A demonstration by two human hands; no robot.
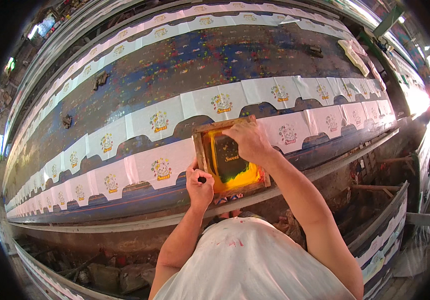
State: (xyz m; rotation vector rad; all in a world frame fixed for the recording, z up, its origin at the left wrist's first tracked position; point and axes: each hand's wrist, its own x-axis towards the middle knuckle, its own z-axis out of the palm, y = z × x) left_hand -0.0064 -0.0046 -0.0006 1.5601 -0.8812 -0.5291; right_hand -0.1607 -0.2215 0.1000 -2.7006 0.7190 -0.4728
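A wooden screen-printing frame lies on the near row of white cloth pieces, close to the table's front edge. Yellow ink pools along the near side of its dark mesh and streaks up the left. My left hand is closed at the frame's left rail, fingers curled, with a dark round spot showing between them. Over the frame's far right part, my right hand is bent downward with its fingers closed. Whatever it grips is hidden beneath it. Printed cloth on the left carries yellow; the piece on the right shows pink and grey.
The long table has a dark, ink-spotted surface and several rows of white cloth. Small dark blocks lie on it. Crumpled pale cloth rests at the far right end. A rail runs along the front edge; another cloth-covered table stands at the lower right.
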